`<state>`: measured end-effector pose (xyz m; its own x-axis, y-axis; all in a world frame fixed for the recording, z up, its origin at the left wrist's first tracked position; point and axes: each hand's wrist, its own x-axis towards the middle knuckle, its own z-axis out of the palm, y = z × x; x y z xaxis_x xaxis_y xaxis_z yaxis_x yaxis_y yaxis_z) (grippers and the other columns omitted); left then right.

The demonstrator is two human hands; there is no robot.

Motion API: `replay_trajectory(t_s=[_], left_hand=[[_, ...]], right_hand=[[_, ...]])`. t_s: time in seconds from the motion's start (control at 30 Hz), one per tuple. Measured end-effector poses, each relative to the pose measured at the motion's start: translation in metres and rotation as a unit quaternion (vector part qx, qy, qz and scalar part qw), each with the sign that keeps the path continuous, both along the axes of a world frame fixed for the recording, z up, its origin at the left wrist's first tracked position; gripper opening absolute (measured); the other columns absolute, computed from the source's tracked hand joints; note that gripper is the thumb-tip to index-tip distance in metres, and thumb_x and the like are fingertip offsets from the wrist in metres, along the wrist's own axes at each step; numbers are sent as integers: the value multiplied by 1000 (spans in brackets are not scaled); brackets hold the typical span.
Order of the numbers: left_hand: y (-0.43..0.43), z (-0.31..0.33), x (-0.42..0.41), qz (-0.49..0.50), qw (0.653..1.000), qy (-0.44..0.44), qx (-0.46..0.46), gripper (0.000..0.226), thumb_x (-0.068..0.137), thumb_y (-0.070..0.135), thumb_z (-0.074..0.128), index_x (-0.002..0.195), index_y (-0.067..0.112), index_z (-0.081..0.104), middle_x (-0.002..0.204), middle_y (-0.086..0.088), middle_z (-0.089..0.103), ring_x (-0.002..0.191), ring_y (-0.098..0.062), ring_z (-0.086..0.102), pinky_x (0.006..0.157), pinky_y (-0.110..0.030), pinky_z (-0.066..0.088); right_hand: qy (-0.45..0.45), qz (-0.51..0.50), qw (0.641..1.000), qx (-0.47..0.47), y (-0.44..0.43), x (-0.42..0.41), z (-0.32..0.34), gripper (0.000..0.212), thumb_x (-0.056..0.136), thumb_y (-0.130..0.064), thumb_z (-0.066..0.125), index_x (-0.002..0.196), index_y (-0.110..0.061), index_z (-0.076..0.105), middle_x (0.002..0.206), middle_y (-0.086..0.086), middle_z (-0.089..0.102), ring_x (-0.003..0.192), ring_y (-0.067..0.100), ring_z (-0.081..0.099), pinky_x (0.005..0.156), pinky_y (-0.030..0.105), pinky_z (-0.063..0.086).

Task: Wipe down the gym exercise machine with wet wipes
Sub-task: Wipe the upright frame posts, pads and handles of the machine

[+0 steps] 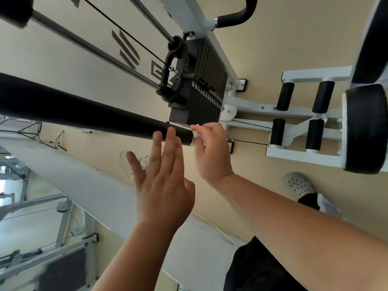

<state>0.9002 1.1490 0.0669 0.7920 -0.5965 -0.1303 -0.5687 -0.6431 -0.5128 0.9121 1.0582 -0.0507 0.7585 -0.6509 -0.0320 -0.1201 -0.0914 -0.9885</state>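
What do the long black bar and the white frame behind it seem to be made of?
The black bar looks like a foam or rubber sleeve: matte, no sharp glints. The white frame is probably painted metal: smooth square tube, with bolts at the joints.

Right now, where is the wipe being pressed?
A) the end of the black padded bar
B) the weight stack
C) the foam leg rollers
A: the right hand holds the crumpled wet wipe against the end of the black padded bar.
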Motion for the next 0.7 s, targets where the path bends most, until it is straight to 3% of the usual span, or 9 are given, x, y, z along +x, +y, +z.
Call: replay_trajectory(t_s=[0.1, 0.23, 0.33, 0.53, 0.7], left_hand=[[2, -5, 3, -9, 1000, 4, 14, 92, 77, 23, 66, 158, 6, 27, 170, -5, 2, 156, -26, -11, 119, -67, -6], [2, -15, 4, -23, 1000, 13, 15, 92, 77, 23, 64, 158, 5, 26, 170, -5, 3, 156, -25, -11, 119, -67, -9], [3, -26, 5, -42, 999, 27, 22, 91, 77, 23, 62, 158, 5, 26, 170, -6, 5, 157, -25, -8, 119, -66, -10], [13, -44, 11, -65, 998, 11, 17, 92, 75, 18, 64, 158, 5, 28, 170, -6, 8, 157, -25, -7, 118, -68, -7], [16, -53, 14, -67, 998, -6, 2, 95, 72, 16, 65, 158, 5, 27, 170, -5, 7, 157, -25, -9, 117, -70, -5]], right_hand=[[-10, -1, 1000, -18, 3, -4, -10, 26, 102, -6, 54, 122, -2, 70, 110, 6, 54, 98, 5, 49, 93, 2, 34], [68, 9, 998, -1, -6, -4, -46, 29, 98, 2, 54, 119, -4, 72, 110, 11, 56, 96, 10, 50, 89, 3, 39], [80, -5, 997, 11, -3, -6, -47, 30, 96, 7, 56, 119, -2, 72, 111, 12, 57, 98, 14, 52, 88, -3, 34], [3, -18, 999, -29, 15, -18, -39, 31, 100, 0, 57, 129, -5, 68, 113, 6, 56, 103, 9, 52, 95, 5, 38], [80, -49, 995, 32, 10, -14, -92, 29, 105, -12, 55, 131, -7, 67, 109, -3, 49, 98, 11, 52, 88, -3, 35]])
